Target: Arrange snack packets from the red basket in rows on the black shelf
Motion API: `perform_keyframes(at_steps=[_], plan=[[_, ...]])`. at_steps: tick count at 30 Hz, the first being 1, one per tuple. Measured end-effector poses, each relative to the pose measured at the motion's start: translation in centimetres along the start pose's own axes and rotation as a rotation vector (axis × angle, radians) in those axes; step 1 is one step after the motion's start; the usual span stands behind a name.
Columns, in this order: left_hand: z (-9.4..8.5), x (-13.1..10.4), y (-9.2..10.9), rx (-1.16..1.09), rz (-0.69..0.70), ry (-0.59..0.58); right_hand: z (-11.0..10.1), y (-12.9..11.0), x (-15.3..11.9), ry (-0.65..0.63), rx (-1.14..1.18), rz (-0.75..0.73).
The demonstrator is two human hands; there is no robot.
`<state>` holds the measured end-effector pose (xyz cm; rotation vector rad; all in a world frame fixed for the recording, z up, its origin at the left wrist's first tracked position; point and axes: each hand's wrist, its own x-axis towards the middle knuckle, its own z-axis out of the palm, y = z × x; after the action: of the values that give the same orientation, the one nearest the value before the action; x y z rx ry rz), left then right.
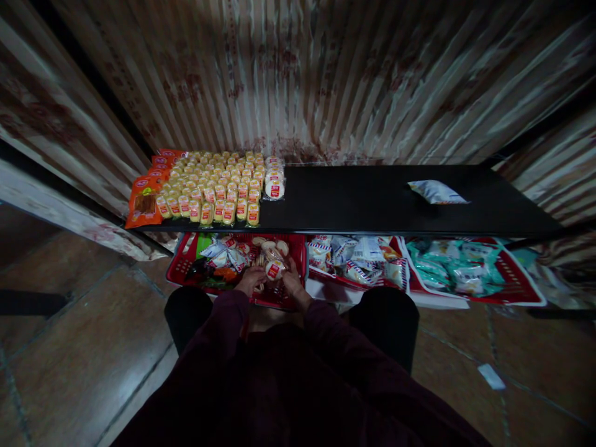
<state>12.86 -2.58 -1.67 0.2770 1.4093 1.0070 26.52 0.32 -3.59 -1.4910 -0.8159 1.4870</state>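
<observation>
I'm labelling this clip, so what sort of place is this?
Probably a small snack shop or stall: packaged snacks line a black shelf, and red baskets beneath it hold more wrapped packets.

Before the striped fabric curtain (279, 74), the flat black shelf (344, 198) bears orange plastic packets (143, 202) at its left end, then rows of oblong yellow wrapped pieces (214, 186), then a column of round white wrapped pieces (274, 188), and, well apart toward the right, a pillow-shaped white packet (436, 192). Below its front edge sit, left to right, a first red plastic basket (177, 267), a second (406, 267) holding white plastic packets (365, 251), and a third (519, 276) holding teal plastic packets (470, 276). Over the first, a round white wrapped disc (274, 270) is between left hand (252, 279) and right hand (293, 280).
</observation>
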Motion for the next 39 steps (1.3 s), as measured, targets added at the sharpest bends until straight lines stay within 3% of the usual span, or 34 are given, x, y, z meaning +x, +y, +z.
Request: perform_keyframes(at_steps=[9,23,29,39], plan=[[0.7,-0.8,0.5,0.082,-0.050,-0.096,0.0,0.4,0.4,0.081,0.047,0.011],[0.5,-0.8,0.5,0.007,0.054,-0.017,-0.3,-0.6,-1.5,-0.060,0.134,0.017],[0.7,-1.3,1.1,-0.003,0.052,-0.047,-0.3,-1.6,-2.2,-0.123,0.112,-0.019],[0.5,-0.8,0.7,-0.005,0.045,0.086,-0.1,-0.6,-1.7,-0.143,0.156,0.025]])
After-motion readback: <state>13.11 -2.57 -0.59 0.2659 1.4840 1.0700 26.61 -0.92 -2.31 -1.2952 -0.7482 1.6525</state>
